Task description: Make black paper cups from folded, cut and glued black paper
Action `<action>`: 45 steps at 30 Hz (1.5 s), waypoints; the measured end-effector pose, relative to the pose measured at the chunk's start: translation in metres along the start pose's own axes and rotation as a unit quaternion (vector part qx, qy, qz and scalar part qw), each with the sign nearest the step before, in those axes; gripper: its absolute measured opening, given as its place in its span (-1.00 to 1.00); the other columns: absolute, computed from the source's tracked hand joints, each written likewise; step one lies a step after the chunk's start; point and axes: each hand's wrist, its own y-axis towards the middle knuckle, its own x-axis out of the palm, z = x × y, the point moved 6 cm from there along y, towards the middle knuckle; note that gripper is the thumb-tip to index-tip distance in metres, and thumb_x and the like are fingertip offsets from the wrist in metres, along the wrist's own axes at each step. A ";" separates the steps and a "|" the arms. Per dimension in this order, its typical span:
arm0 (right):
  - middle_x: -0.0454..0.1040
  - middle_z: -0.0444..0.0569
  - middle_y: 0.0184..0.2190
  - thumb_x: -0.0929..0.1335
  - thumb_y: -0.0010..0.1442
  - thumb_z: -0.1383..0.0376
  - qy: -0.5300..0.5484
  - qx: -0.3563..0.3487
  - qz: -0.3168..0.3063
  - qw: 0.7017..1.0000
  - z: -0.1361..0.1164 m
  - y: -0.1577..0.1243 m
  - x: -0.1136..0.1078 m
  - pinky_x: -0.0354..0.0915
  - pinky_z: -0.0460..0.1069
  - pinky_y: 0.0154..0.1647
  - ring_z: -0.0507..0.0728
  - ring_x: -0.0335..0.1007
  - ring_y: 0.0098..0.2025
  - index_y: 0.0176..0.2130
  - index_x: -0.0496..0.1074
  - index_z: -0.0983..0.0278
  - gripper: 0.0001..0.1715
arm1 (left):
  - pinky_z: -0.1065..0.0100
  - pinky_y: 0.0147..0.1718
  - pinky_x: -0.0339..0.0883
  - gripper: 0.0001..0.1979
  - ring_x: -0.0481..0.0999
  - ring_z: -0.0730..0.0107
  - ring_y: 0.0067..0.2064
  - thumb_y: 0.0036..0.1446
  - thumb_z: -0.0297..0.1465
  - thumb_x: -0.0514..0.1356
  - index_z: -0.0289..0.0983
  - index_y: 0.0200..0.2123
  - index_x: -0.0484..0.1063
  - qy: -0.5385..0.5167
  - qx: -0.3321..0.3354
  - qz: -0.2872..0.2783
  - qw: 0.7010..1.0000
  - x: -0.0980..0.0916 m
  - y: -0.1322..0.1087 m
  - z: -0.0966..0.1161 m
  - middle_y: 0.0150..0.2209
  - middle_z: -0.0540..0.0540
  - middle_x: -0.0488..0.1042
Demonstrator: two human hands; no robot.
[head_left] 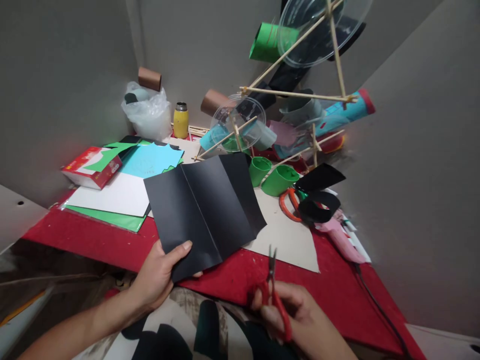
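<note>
My left hand [159, 272] grips a folded sheet of black paper [198, 210] by its lower left edge, thumb on top and fingers beneath. Creases run down the sheet, and it is tilted above the table. In my right hand [288, 310] is a small pair of scissors [273, 290] with red handles. Their blades point away from me, slightly parted, and are apart from the paper. Beyond the black sheet stand two green paper tubes [280, 180]. A larger pair of scissors with orange handles [289, 205] lies to the right, partly under a black paper loop [319, 206].
A frame of wooden sticks [300, 94] with clear plastic lids rises at the back right. Coloured paper sheets [112, 195] and a red box [92, 167] lie on the left of the red table [123, 255]. A yellow bottle [181, 121] stands behind. A pink tool with a cord [343, 242] lies right.
</note>
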 end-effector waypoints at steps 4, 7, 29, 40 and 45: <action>0.05 -0.26 -0.67 0.43 0.05 0.22 -0.135 -0.007 -0.093 0.986 -0.011 -0.001 0.021 -0.07 -0.09 -0.54 -0.03 -0.05 -0.55 -0.63 0.09 0.25 -0.53 | 0.34 -0.57 0.51 -0.67 0.51 0.36 -0.50 -0.13 -0.34 0.44 -0.35 -0.32 0.45 0.002 0.029 0.003 1.000 0.003 -0.001 0.006 -0.46 -0.02 0.51; -0.02 -0.28 -0.66 0.41 0.01 0.29 -0.149 0.006 -0.123 0.981 -0.012 0.003 0.028 -0.14 -0.09 -0.57 -0.04 -0.13 -0.56 -0.63 0.02 0.24 -0.53 | 0.35 -0.57 0.51 -0.66 0.51 0.36 -0.48 -0.14 -0.34 0.45 -0.34 -0.31 0.45 -0.001 0.032 0.011 0.999 0.002 -0.002 0.007 -0.43 -0.03 0.52; 0.05 -0.24 -0.64 0.31 0.02 -0.30 -0.030 -0.026 -0.105 0.994 -0.015 0.011 0.041 -0.12 -0.07 -0.54 -0.01 -0.09 -0.55 -0.57 0.14 0.24 -0.30 | 0.34 -0.56 0.53 -0.73 0.52 0.36 -0.50 -0.06 -0.31 0.40 -0.32 -0.32 0.46 -0.007 0.016 -0.028 0.999 0.008 -0.002 -0.008 -0.49 -0.01 0.51; -0.01 -0.25 -0.63 0.33 0.08 -0.23 0.007 -0.063 -0.093 0.994 -0.014 0.011 0.039 -0.16 -0.08 -0.56 -0.03 -0.14 -0.55 -0.58 0.11 0.24 -0.33 | 0.35 -0.57 0.52 -0.70 0.51 0.36 -0.50 -0.08 -0.31 0.41 -0.31 -0.31 0.44 -0.015 0.017 -0.021 1.000 0.010 -0.005 -0.006 -0.50 0.01 0.49; -0.04 -0.26 -0.65 0.33 0.12 -0.17 0.008 -0.072 -0.090 0.993 -0.017 0.011 0.040 -0.17 -0.08 -0.58 -0.04 -0.16 -0.58 -0.60 0.07 0.24 -0.35 | 0.36 -0.58 0.51 -0.67 0.49 0.39 -0.50 -0.10 -0.32 0.42 -0.31 -0.29 0.43 -0.015 0.016 -0.018 1.000 0.010 -0.007 -0.005 -0.48 0.01 0.49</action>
